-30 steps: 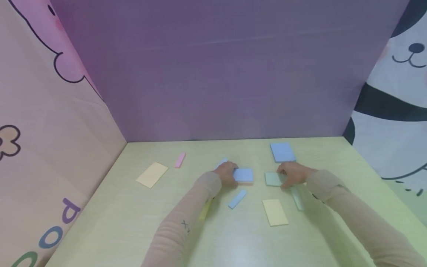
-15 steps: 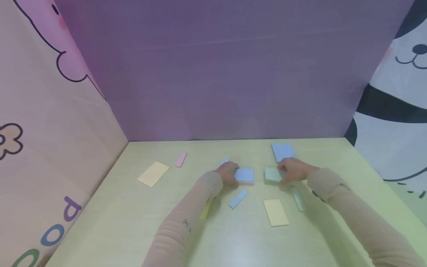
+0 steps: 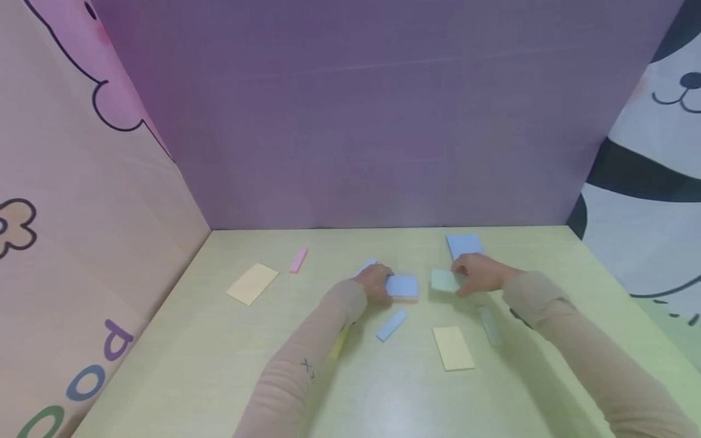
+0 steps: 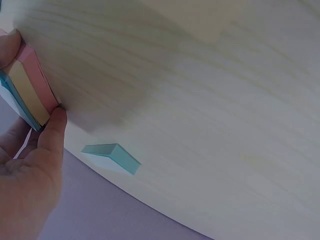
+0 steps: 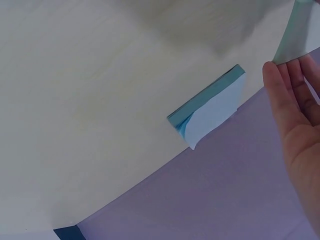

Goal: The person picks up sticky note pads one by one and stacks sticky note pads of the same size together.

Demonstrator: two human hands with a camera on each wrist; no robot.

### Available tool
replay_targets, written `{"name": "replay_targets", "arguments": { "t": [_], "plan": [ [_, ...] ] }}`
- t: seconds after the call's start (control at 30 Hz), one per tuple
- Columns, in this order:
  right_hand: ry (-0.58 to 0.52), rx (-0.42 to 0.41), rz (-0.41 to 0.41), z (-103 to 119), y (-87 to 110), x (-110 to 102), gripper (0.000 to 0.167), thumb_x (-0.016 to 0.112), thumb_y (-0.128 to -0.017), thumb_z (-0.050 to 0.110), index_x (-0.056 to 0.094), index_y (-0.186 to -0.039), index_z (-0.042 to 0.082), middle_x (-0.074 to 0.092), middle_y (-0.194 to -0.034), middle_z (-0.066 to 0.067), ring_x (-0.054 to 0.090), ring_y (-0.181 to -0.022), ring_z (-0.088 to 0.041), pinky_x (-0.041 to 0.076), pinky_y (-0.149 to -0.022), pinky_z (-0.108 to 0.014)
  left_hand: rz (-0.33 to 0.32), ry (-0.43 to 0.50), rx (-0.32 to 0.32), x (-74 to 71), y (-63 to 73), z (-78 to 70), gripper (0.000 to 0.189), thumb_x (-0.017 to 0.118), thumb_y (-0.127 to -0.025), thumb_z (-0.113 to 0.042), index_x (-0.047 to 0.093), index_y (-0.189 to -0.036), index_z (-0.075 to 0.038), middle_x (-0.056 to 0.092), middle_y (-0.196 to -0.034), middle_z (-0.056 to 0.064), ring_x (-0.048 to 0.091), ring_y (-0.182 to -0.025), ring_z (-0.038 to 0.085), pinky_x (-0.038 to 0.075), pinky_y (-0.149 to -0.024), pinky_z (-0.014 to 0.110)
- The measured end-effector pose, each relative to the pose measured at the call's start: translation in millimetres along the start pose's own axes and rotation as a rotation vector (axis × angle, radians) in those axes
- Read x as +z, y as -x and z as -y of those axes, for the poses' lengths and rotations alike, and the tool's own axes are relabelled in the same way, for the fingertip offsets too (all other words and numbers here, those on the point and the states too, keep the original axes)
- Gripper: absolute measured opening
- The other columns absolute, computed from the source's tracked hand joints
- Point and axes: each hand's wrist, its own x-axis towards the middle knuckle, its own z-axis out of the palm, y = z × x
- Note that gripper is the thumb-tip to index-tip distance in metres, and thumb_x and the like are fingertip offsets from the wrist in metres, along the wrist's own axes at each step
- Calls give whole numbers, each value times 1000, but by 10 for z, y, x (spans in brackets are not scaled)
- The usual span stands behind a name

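My left hand grips the left edge of a stack of sticky note pads near the table's middle. The left wrist view shows the stack's pink, yellow and blue layers, pinched between thumb and fingers. To its right, my right hand pinches a pale green sticky note pad by its right side, just above the table. Only part of this green pad enters the right wrist view. Behind the right hand lies a square blue pad, its front partly covered.
Around the hands lie a blue strip, a pale green strip, a yellow pad and a yellow strip partly under the left sleeve. Farther left are a pink strip and a cream pad. A purple panel backs the table.
My right hand has lifted the green pad off the table and shifted it slightly back and left, nearer the stack. My left hand stays on the stack.
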Motion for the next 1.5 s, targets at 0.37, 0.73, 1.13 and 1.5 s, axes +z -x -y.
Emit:
{"name": "replay_targets", "arguments": {
  "t": [0.37,0.73,1.13,1.5],
  "plan": [
    [22,-26,-3,132,-31,-10,54,78,-66,22,58,-107,-8,61,-96,-14,56,-89,-25,48,-82,-43,-8,-18,20,-27,44,-25,64,78,-67,-20,54,-124,-8,59,-116,5,54,-103,18,43,-93,28],
    [53,-38,10,261,-101,2,57,78,-66,23,58,-110,-7,61,-101,-14,57,-94,-27,47,-86,-42,1,22,13,1,14,5,65,78,-67,-20,52,-125,-7,58,-117,6,54,-104,20,44,-94,30],
    [58,-3,40,314,-148,41,58,77,-68,24,56,-114,-6,60,-107,-16,57,-100,-30,47,-88,-43,6,110,14,24,15,85,67,78,-67,-19,52,-127,-10,58,-120,4,54,-106,19,44,-94,32],
    [60,-7,41,365,-168,29,58,78,-68,25,57,-114,-5,60,-107,-14,56,-100,-29,47,-88,-42,8,203,-11,105,-94,220,65,79,-63,-17,55,-123,-15,60,-112,-2,55,-100,15,45,-90,32]
  ]
}}
